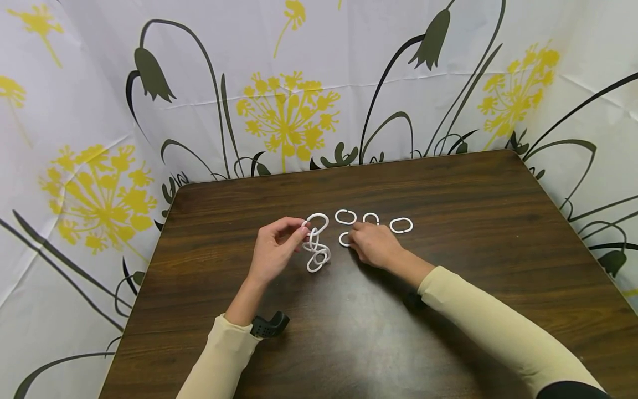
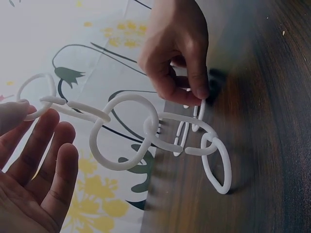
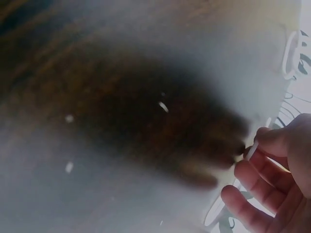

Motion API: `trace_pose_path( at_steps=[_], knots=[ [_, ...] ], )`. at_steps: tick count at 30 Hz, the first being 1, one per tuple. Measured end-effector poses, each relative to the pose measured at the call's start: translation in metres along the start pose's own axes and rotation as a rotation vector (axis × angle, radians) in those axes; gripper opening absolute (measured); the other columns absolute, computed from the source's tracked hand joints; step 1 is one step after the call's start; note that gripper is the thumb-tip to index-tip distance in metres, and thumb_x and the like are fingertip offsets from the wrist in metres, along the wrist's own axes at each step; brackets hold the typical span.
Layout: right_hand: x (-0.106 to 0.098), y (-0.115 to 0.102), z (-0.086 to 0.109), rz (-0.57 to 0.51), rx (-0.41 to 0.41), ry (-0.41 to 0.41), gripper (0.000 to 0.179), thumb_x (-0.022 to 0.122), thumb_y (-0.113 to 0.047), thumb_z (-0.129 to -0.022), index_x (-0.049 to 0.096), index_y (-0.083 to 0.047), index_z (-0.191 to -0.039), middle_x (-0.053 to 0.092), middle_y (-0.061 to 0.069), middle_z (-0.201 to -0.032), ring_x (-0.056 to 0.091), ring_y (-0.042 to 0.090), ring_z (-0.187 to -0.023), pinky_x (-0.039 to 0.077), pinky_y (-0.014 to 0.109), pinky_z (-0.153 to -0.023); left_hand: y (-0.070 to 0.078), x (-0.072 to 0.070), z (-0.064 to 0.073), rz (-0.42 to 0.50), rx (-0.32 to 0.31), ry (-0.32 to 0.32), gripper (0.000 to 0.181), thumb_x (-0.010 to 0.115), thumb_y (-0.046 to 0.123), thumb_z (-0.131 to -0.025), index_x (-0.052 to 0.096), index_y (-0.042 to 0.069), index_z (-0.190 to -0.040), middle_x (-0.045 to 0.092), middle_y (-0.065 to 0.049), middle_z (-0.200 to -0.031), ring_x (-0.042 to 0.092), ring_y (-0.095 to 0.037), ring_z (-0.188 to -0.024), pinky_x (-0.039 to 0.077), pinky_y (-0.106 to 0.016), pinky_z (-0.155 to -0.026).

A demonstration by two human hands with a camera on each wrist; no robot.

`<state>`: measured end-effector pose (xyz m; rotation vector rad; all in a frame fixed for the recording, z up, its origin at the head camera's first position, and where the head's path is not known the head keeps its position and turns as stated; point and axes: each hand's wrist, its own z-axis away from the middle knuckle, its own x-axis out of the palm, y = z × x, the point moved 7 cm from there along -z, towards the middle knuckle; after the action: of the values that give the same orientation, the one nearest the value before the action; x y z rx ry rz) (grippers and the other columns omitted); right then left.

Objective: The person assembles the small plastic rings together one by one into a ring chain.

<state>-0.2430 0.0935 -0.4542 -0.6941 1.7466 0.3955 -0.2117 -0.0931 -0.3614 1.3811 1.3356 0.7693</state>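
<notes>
My left hand pinches the top link of a chain of white plastic links between thumb and fingertips. In the left wrist view the oval and round links hang across from the fingers of the left hand, the lowest one close to the tabletop. To the right, my right hand is down at the table, its thumb and index finger pinching a loose white link. In the right wrist view, only a short edge of that link shows between the fingertips; the fingers cover the rest.
Three more white links lie beyond and beside the right hand: one oval link at the left, a partly covered link behind the knuckles, and another oval link at the right. A flower-patterned curtain borders the dark wooden table.
</notes>
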Motion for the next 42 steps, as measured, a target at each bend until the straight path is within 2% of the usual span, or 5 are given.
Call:
trace_pose_path(
  at_steps=[7,14,21,35,42],
  knots=[
    [-0.006,0.003,-0.001,-0.052,0.023,0.03,0.007,0.07,-0.017,-0.088,0.064,-0.016,-0.084,0.062,-0.002,-0.081,0.063,0.021,-0.07,0.051,0.041,-0.053,0.0,0.0,0.0,0.006,0.001,0.002,0.016,0.065,-0.003,-0.092,0.066,-0.014,-0.103,0.064,-0.032,-0.089,0.063,-0.009,-0.073,0.055,-0.029,-0.058],
    [-0.009,0.004,-0.004,-0.155,0.097,0.024,0.004,0.07,-0.016,-0.088,0.069,-0.015,-0.085,0.065,-0.002,-0.081,0.063,0.019,-0.072,0.053,0.04,-0.06,-0.001,0.0,0.0,-0.001,0.001,0.003,0.016,0.065,-0.002,-0.092,0.066,-0.014,-0.103,0.066,-0.027,-0.089,0.063,-0.01,-0.073,0.055,-0.029,-0.058],
    [-0.016,0.001,-0.008,-0.218,0.13,-0.007,0.006,0.07,-0.017,-0.089,0.075,-0.015,-0.091,0.067,-0.003,-0.083,0.063,0.019,-0.075,0.053,0.038,-0.063,-0.003,-0.001,0.001,0.003,-0.005,0.004,0.015,0.065,-0.002,-0.092,0.066,-0.013,-0.102,0.065,-0.031,-0.089,0.063,-0.01,-0.073,0.055,-0.031,-0.058],
    [-0.047,-0.016,-0.013,-0.484,0.167,-0.086,0.011,0.07,-0.021,-0.091,0.076,-0.018,-0.083,0.061,-0.015,-0.066,0.055,0.004,-0.061,0.046,0.027,-0.059,-0.004,-0.004,0.002,0.003,0.001,0.007,0.016,0.065,-0.003,-0.092,0.065,-0.014,-0.103,0.065,-0.03,-0.089,0.062,-0.01,-0.073,0.055,-0.027,-0.058],
    [-0.065,-0.028,-0.015,-0.58,0.108,-0.126,0.017,0.073,-0.028,-0.088,0.071,-0.026,-0.071,0.055,-0.019,-0.056,0.05,0.003,-0.052,0.042,0.026,-0.051,-0.005,-0.005,0.003,0.004,-0.007,0.016,0.015,0.065,-0.002,-0.092,0.067,-0.012,-0.103,0.067,-0.026,-0.089,0.063,-0.01,-0.073,0.055,-0.028,-0.058]
  ],
)
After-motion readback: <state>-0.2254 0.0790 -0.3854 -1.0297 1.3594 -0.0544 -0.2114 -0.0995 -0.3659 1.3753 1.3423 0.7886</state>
